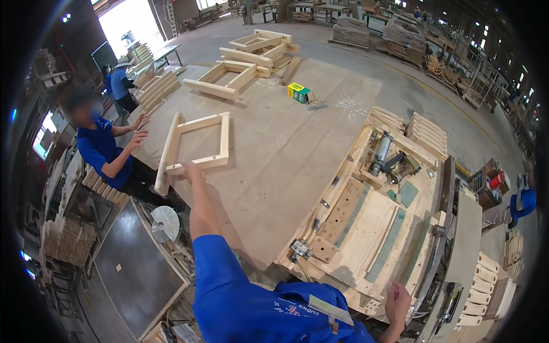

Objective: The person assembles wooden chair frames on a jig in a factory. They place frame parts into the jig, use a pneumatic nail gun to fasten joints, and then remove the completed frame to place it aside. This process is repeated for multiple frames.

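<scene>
My left arm reaches forward over the big table, and my left hand is closed on the near rail of a pale wooden frame. The frame has a longer, thicker leg on its left side; my fingers are partly hidden against the rail. My right hand hangs low by the near edge of a wooden clamping jig, its fingers curled in with nothing visible in them. Metal air cylinders and green strips lie on the jig.
A co-worker in blue stands left of the frame, both hands raised towards it. More wooden frames and a green-yellow box are farther back on the table. A dark-topped table stands at lower left; stacked wooden parts are at right.
</scene>
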{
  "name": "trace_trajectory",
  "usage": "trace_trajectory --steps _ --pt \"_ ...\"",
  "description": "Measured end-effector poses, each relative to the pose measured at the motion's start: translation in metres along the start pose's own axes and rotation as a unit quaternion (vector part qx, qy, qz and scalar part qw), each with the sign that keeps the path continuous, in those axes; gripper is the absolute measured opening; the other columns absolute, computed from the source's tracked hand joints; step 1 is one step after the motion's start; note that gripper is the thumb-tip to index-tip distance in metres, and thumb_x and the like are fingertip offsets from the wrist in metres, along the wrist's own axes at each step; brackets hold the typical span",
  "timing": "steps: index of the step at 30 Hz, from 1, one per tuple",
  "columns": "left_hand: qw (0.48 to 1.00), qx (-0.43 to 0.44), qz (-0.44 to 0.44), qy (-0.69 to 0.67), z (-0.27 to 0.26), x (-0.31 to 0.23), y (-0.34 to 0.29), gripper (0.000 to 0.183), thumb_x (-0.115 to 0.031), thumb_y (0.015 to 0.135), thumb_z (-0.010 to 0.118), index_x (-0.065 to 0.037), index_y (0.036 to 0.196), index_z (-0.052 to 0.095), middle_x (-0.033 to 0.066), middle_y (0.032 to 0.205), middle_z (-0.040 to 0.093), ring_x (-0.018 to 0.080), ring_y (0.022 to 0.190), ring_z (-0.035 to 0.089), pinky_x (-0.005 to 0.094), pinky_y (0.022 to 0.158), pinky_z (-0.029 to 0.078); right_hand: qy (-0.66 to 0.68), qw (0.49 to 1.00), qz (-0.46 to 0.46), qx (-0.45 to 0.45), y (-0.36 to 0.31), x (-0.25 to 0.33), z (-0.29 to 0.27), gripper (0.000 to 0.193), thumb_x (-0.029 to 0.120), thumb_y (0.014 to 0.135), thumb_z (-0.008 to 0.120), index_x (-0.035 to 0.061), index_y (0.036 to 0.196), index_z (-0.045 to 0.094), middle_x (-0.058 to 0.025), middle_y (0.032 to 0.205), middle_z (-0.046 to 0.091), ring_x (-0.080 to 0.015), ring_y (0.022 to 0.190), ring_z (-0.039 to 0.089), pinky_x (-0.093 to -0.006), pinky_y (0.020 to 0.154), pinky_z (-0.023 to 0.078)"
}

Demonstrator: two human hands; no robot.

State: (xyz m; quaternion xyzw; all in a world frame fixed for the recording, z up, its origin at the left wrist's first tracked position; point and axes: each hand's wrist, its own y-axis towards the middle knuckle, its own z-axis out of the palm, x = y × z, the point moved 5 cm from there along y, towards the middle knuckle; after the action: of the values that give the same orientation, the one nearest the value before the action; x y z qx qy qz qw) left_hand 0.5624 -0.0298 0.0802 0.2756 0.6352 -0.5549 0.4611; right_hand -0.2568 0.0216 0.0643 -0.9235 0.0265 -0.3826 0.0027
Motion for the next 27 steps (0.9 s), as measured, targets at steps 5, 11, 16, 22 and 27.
trace_trajectory --steps 5,11,16,22,27 --pt "0.937 0.108 0.240 0.230 0.037 -0.061 0.004 0.074 -0.054 0.110 0.044 0.012 0.137 0.063 0.0313 0.133 0.070 0.0456 0.124 0.067 0.0515 0.102 0.053 -0.023 0.998 0.059 0.019 -0.047 -0.026 0.012 0.027 0.011 0.098 0.068 -0.0021 0.121 0.070 -0.0117 0.079 0.068 -0.0169 0.068 0.062 -0.0341 0.065 0.051" --pt "0.845 0.504 0.110 0.138 0.110 0.030 -0.123 0.053 -0.033 0.112 0.048 0.001 0.152 0.055 0.0207 0.148 0.064 0.0349 0.131 0.065 0.0439 0.109 0.052 -0.074 0.991 0.105 0.046 -0.083 -0.003 0.019 0.035 0.021 0.096 0.069 0.0036 0.127 0.072 -0.0254 0.102 0.075 -0.0470 0.094 0.071 -0.0528 0.083 0.056" --pt "0.718 0.594 0.158 0.327 0.037 0.117 -0.248 0.064 -0.045 0.114 0.043 -0.001 0.161 0.047 0.0232 0.156 0.056 0.0379 0.142 0.057 0.0445 0.118 0.046 -0.057 0.992 0.114 0.019 -0.118 -0.010 0.011 0.037 0.028 0.100 0.066 0.0066 0.130 0.070 -0.0198 0.113 0.076 -0.0424 0.109 0.071 -0.0528 0.093 0.057" --pt "0.543 0.706 0.227 0.393 -0.008 0.205 -0.377 0.067 -0.049 0.109 0.056 -0.002 0.157 0.052 0.0195 0.151 0.062 0.0337 0.137 0.060 0.0437 0.115 0.046 0.031 0.961 0.249 -0.119 -0.235 -0.067 -0.065 0.035 0.030 0.100 0.066 0.0106 0.129 0.070 -0.0166 0.113 0.074 -0.0395 0.108 0.071 -0.0508 0.094 0.057" --pt "0.426 0.785 0.238 0.381 -0.058 0.255 -0.474 0.065 -0.047 0.109 0.058 -0.003 0.156 0.054 0.0186 0.148 0.064 0.0321 0.133 0.062 0.0420 0.112 0.049 -0.116 0.787 0.440 -0.416 -0.442 -0.155 -0.149 0.033 0.016 0.093 0.063 0.0088 0.123 0.075 -0.0191 0.122 0.074 -0.0384 0.119 0.068 -0.0474 0.103 0.055"
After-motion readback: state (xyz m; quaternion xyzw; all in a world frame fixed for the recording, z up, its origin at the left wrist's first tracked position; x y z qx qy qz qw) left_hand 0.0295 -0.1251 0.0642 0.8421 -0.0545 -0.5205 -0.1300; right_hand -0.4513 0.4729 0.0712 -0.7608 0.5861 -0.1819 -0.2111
